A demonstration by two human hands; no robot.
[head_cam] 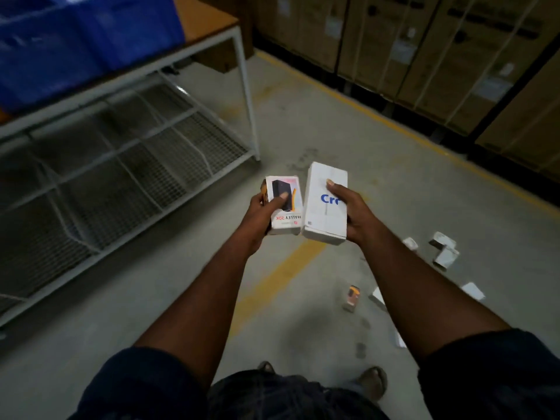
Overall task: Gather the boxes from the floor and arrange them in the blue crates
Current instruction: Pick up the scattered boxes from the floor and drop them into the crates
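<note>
- Both arms reach forward, nearly straight, wrists level, meeting at the centre
- The left hand (266,213) grips a small box (289,221), thumb across its printed face, fingers curled behind
- The right hand (354,213) grips a taller white box (321,216) just beside it, thumb on top
- The blue crates (75,40) sit on the tabletop (206,16) at 10 o'clock
- Loose boxes (444,250) lie scattered on the floor (303,131) at 4 o'clock

I see blue crates (75,40) at ten o'clock on a brown tabletop (203,16). The big box (325,213) is white with blue letters. The small box (286,207) at its nine o'clock is white with a black and orange picture and red letters. The floor (303,131) is grey with yellow lines.
</note>
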